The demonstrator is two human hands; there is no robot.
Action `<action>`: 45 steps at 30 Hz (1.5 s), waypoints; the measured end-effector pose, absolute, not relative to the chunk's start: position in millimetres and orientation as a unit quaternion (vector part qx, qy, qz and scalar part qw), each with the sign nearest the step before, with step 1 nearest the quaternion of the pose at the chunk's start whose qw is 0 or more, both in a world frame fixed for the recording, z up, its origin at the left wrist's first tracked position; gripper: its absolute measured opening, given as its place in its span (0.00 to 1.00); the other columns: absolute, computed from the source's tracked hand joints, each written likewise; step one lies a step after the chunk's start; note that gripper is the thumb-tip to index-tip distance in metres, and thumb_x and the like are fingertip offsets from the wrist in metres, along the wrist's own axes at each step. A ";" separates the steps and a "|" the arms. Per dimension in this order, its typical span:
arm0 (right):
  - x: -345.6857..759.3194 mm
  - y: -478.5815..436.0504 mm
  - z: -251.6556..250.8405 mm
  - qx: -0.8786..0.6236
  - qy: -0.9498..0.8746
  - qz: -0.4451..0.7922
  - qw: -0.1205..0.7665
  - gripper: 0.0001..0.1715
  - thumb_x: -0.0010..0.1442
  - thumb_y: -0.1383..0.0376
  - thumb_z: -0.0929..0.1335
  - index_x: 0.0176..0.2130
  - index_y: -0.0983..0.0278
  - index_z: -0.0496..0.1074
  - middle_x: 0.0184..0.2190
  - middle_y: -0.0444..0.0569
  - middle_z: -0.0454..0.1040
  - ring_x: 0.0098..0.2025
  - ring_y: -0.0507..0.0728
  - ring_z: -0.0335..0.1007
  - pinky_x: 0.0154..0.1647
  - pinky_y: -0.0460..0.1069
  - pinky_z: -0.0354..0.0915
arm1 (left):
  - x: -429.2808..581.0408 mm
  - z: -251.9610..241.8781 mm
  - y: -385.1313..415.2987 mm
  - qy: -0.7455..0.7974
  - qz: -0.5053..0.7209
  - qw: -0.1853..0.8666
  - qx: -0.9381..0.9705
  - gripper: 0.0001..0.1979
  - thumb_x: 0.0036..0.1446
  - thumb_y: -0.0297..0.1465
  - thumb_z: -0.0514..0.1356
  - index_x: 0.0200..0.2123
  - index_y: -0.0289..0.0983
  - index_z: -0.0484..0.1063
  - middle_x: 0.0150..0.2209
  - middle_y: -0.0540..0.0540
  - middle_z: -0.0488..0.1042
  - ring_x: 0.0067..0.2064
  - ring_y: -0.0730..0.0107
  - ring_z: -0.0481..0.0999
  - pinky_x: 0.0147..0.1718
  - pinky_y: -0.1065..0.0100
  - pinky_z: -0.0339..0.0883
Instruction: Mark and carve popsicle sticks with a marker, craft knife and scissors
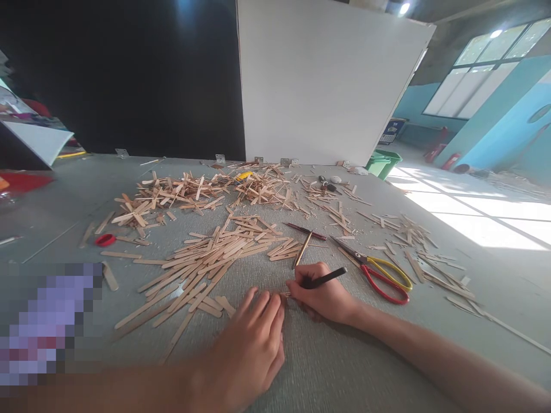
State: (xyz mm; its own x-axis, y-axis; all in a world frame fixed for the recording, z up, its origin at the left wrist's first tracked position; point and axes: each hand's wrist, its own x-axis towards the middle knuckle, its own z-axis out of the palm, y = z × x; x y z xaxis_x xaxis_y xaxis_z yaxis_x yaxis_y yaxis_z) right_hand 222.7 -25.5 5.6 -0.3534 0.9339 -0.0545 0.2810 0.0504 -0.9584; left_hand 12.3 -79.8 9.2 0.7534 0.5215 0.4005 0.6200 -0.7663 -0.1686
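My right hand (pixel 322 295) grips a black pen (pixel 325 279), its tip pointing down and left and hidden behind the fingers. Beside it, my left hand (pixel 258 332) lies on the table with its fingers bent and close together, pressing down a small piece of wooden stick (pixel 286 294). Most of that piece is covered by the fingers. Loose wooden craft sticks (pixel 219 252) spread just beyond my left hand. To the right of the pen rest scissors (pixel 385 278) with one red and one yellow handle, blades slightly apart. A gold-coloured pen (pixel 303 249) touches a dark, slender pen (pixel 305 230).
Piles of broken sticks (pixel 181 192) cover the table's far side, with more scraps (pixel 408 232) on the right. A red ring of tape (pixel 105 240) lies left, keys (pixel 327 183) at the back. A black and white panel (pixel 327 80) stands behind. A green bin (pixel 383 163) is beyond.
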 end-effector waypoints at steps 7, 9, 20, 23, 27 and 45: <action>220.9 -24.6 8.1 -0.470 -0.641 0.516 0.321 0.21 0.63 0.60 0.69 0.23 0.59 0.61 0.12 0.36 0.65 0.09 0.48 0.59 0.08 0.41 0.51 | 13.0 10.3 -79.5 -0.312 -0.180 0.156 -0.920 0.20 0.67 0.30 0.51 0.50 0.25 0.79 0.49 0.34 0.80 0.50 0.48 0.74 0.58 0.49 0.61; 220.8 -25.0 8.3 -0.470 -0.640 0.516 0.321 0.20 0.63 0.60 0.69 0.23 0.59 0.61 0.12 0.36 0.65 0.10 0.48 0.59 0.07 0.41 0.51 | 12.9 11.0 -79.7 -0.309 -0.178 0.156 -0.921 0.20 0.67 0.30 0.51 0.49 0.26 0.79 0.49 0.34 0.80 0.50 0.48 0.74 0.58 0.49 0.61; 221.1 -27.6 11.0 -0.472 -0.632 0.527 0.318 0.20 0.62 0.61 0.70 0.22 0.59 0.62 0.12 0.36 0.65 0.10 0.48 0.60 0.07 0.41 0.51 | 12.9 8.9 -80.1 -0.309 -0.172 0.158 -0.922 0.20 0.67 0.31 0.52 0.49 0.26 0.80 0.49 0.35 0.80 0.50 0.48 0.74 0.59 0.48 0.61; 221.2 -26.7 9.9 -0.467 -0.633 0.529 0.318 0.21 0.63 0.60 0.70 0.22 0.59 0.61 0.13 0.36 0.66 0.10 0.48 0.60 0.07 0.41 0.51 | 12.7 7.2 -79.8 -0.311 -0.177 0.156 -0.921 0.20 0.67 0.30 0.51 0.49 0.26 0.79 0.50 0.34 0.79 0.51 0.48 0.74 0.58 0.48 0.62; 221.1 -25.6 9.2 -0.465 -0.630 0.535 0.317 0.21 0.63 0.58 0.70 0.23 0.59 0.61 0.12 0.37 0.65 0.10 0.48 0.59 0.07 0.41 0.51 | 12.3 7.8 -79.7 -0.312 -0.172 0.150 -0.922 0.20 0.68 0.31 0.51 0.50 0.26 0.79 0.50 0.34 0.79 0.51 0.48 0.74 0.59 0.48 0.62; 225.9 -13.3 6.8 -0.483 -0.569 0.488 0.453 0.18 0.64 0.52 0.70 0.47 0.61 0.71 0.32 0.43 0.76 0.15 0.47 0.62 0.15 0.45 0.58 | 9.5 18.7 -74.0 -0.311 -0.174 0.169 -0.919 0.17 0.67 0.27 0.53 0.52 0.30 0.78 0.56 0.38 0.79 0.52 0.49 0.76 0.57 0.45 0.62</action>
State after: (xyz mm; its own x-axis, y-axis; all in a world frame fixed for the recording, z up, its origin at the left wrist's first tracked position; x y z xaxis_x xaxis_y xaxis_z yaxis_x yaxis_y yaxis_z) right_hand 225.9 -13.3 6.8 -0.1247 0.9912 0.0442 0.1076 0.0578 -0.9925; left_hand 9.5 -74.0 18.7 0.7456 0.5133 0.4250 0.6311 -0.7486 -0.2032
